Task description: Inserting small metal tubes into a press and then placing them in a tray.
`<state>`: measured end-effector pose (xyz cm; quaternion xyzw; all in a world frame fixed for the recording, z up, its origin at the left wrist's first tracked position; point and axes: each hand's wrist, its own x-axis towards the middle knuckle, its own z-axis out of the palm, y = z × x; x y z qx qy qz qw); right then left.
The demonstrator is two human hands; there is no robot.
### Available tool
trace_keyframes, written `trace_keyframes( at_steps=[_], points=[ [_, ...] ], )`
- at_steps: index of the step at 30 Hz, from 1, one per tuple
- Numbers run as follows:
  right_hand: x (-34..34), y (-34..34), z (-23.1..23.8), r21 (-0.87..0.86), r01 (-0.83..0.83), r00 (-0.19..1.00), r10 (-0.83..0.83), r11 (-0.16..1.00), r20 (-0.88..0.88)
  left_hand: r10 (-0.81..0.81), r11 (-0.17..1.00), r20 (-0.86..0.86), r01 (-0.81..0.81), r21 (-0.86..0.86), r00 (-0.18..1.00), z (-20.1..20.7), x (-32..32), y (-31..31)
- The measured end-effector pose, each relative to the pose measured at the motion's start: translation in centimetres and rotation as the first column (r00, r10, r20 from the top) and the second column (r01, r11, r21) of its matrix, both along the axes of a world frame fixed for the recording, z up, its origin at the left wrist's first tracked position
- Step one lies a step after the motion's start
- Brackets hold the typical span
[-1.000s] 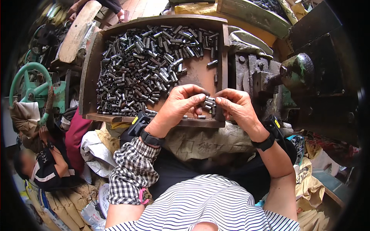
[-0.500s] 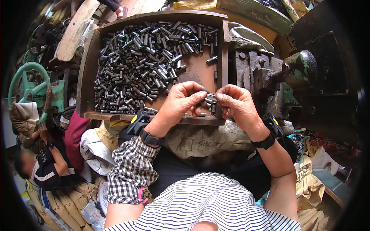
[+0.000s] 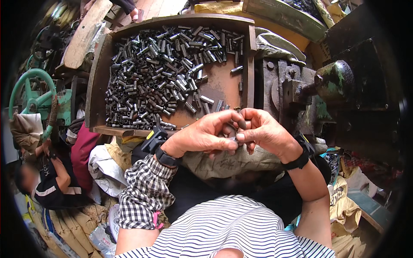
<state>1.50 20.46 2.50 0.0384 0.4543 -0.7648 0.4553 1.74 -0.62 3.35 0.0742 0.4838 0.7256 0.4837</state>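
My left hand [image 3: 208,134] and my right hand [image 3: 269,134] meet above the near edge of a wooden tray [image 3: 172,131]. Both are closed, thumbs and fingers pinched together at one spot. Between the fingertips a sliver of a small grey metal piece [image 3: 235,138] shows; the fingers hide the rest of it. In the tray lies a large heap of short dark metal tubes [image 3: 150,77], thickest on the left and at the back. Several loose tubes [image 3: 220,105] lie just beyond my fingers, near the tray's right side.
A greasy dark machine with a rounded green-flecked part [image 3: 337,79] stands close on the right. Sackcloth [image 3: 228,161] hangs below the tray's near edge. At the left are a green handwheel [image 3: 32,96] and a seated person [image 3: 60,176]. A wooden board [image 3: 84,34] leans behind.
Both hands have drawn back toward me from over the tray's near right corner. My fingers have curled more around the metal piece, which showed more plainly before. Tubes formerly behind my left hand now show.
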Motion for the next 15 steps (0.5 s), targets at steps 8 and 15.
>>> trace_keyframes(
  at_steps=[8,15],
  points=[
    [-2.3,-1.3,0.0,0.162,0.148,0.954,-0.098,0.976,-0.282,0.178,0.975,-0.415,-0.218,-0.051,0.892,-0.9,-0.8,-1.1],
    [-9.0,-4.4,-2.9,0.449,0.839,-0.116,0.907,0.308,-0.405,0.567,0.813,-0.111,-0.576,-0.08,0.816,-1.6,-1.9,-2.7]
  ],
)
